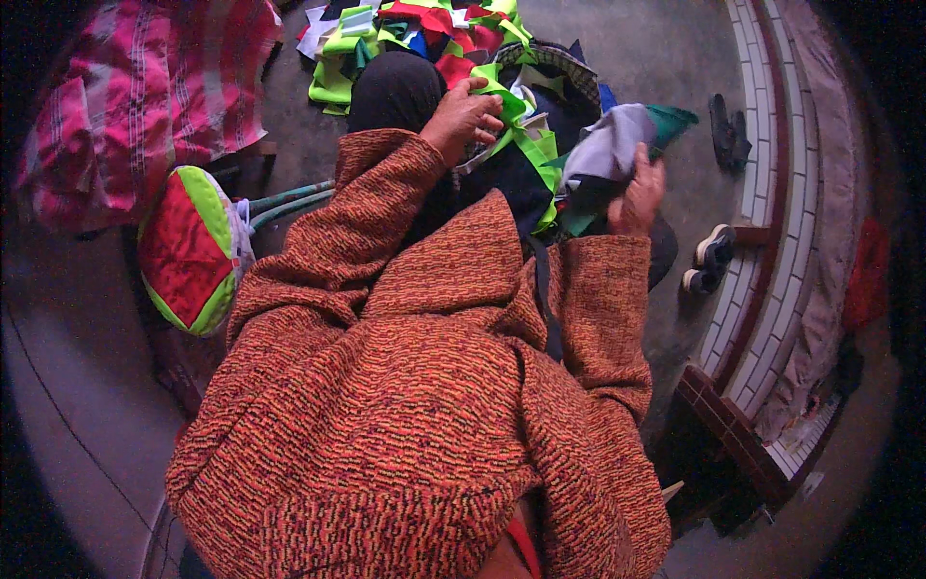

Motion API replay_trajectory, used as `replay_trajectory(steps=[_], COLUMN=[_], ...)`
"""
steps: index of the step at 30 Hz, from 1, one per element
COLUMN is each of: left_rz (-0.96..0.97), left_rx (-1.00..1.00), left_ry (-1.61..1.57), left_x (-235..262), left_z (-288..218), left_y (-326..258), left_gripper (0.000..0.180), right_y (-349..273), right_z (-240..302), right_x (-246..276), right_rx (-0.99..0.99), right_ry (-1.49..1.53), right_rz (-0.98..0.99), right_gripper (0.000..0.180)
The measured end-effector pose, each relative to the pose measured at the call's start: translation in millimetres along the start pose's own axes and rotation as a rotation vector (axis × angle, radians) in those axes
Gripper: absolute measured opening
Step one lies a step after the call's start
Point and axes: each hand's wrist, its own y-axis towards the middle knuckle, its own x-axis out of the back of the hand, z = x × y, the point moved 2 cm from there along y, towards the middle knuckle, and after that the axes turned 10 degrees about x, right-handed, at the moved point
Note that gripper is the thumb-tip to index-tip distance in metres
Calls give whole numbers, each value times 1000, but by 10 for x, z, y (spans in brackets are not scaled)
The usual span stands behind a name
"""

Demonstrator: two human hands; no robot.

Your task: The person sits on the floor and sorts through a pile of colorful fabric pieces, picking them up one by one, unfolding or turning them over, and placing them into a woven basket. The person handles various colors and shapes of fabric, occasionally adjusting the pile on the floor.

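Observation:
My right hand (pixel 640 193) is closed on a light grey cloth piece (pixel 608 145), which hangs to the left of the fingers. A dark green cloth piece (pixel 670 125) sticks out behind it, and I cannot tell if the two are joined. My left hand (pixel 466 121) is loosely curled with fingers apart, beside a neon green cloth strip (pixel 535 145); no held thing shows in it. Between the hands, dark cloth with a checked edge (pixel 569 68) lies over my lap, partly covered by the strip.
A heap of cloth scraps (pixel 424 34) in neon green, red and white lies on the floor ahead. At left are a pink checked cloth (pixel 145 106) and a red and green stuffed piece (pixel 188 256). Dark shoes (pixel 714 251) stand by the tiled step (pixel 748 318) at right.

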Motion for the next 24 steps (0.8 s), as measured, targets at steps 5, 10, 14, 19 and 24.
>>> replay_trajectory(steps=[5, 10, 14, 19, 24], left_rz=[-80, -160, -174, -152, 260], left_rx=[-7, -74, -93, -58, -56], left_ry=[3, -73, -140, -129, 329], left_x=[-18, 79, 147, 140, -66], left_z=[-18, -30, -68, -117, -135], left_y=[-15, -12, -54, -115, -93], left_gripper=[59, 63, 63, 43, 17], right_y=[-30, 17, -66, -266, -246], right_z=[-694, -911, -1221, -1391, -1097], right_x=[401, 554, 618, 346, -280], right_rx=[-302, -192, -267, -24, 372], right_ry=[-527, -516, -587, -742, -1252], right_rz=[95, 88, 187, 412, 648], right_gripper=[50, 39, 27, 29, 39])
